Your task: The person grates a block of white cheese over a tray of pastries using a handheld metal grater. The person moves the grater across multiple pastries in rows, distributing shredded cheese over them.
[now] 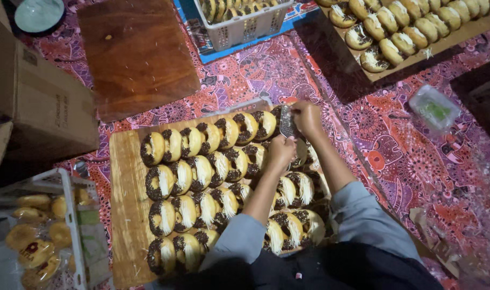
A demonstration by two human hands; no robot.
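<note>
Right hand (307,118) grips small metal grater (287,124) over the doughnut-laden wooden board's (124,204) far edge; left hand (282,150), just nearer, closed on something unseen, pressed against it.

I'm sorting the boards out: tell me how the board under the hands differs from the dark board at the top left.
The light board under the hands is pale wood and packed with rows of topped doughnuts; the dark board is reddish brown and bare but for crumbs. The light board lies square to the view; the dark one sits skewed. Both rest flat on the patterned cloth.
</note>
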